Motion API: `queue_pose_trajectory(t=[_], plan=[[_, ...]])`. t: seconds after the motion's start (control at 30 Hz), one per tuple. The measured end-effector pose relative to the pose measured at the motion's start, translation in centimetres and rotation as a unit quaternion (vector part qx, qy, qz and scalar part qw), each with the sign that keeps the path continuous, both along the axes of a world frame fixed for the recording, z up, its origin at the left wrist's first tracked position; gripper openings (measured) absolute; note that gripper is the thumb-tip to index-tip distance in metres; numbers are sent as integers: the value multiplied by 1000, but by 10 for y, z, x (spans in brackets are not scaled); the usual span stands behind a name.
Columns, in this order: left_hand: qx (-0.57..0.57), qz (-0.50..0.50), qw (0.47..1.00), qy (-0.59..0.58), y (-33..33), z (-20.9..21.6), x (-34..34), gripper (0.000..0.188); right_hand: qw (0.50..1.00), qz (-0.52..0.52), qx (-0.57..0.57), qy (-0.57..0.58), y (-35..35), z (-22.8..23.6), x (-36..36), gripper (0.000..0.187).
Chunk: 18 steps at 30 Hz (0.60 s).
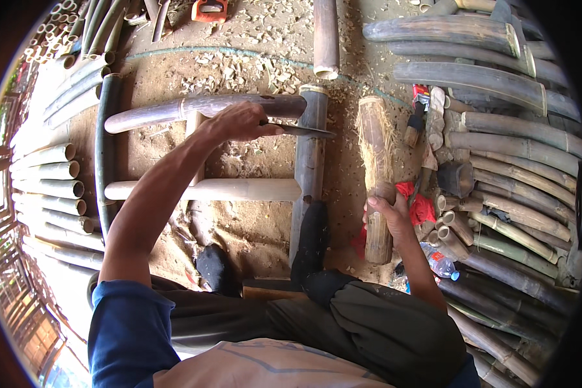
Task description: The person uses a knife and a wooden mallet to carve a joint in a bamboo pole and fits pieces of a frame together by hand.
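The left hand (239, 123) is closed around the handle of a long knife (304, 131), whose dark blade points right and lies across the top of an upright-lying bamboo pole (309, 168) in the middle of the scene. The right hand (389, 216) grips the lower part of a short bamboo mallet (376, 174), held near the right of that pole, with its far end shredded into pale fibres.

As a judgement, the cutting is under way rather than finished: the blade sits on the pole near its far end, and the pole looks whole below it, dark green-grey and unsplit down to the person's foot (313, 239). Pale wood chips (239, 68) scattered over the dirt floor (252, 226) farther off suggest that some trimming has been done already.

The pole belongs to a rough frame: a dark curved bamboo piece (200, 108) crosses at the far side and a pale peeled crosspiece (207, 189) lies nearer, both running left from it. Stacks of cut bamboo lengths (52, 187) lie to the left, and heavier grey culms (498, 84) pile up on the right beside a red cloth (420, 207) and a plastic bottle (441, 265).
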<state>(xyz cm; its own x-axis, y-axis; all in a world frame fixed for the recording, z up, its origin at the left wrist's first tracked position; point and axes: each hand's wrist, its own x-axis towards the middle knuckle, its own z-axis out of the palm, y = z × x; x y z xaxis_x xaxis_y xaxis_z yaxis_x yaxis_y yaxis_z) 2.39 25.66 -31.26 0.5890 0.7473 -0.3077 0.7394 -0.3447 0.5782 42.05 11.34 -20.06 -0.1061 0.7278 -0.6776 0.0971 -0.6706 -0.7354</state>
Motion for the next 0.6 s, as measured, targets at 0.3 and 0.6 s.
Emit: queue_pose_trajectory(t=[0.3,0.6], plan=[[29,9,1000,-2,-8,-6,-3,59,986,82,129,-63,13,16,-4,54],[61,74,993,-67,-21,-28,-4,59,926,303,119,-193,29,23,-8,78]])
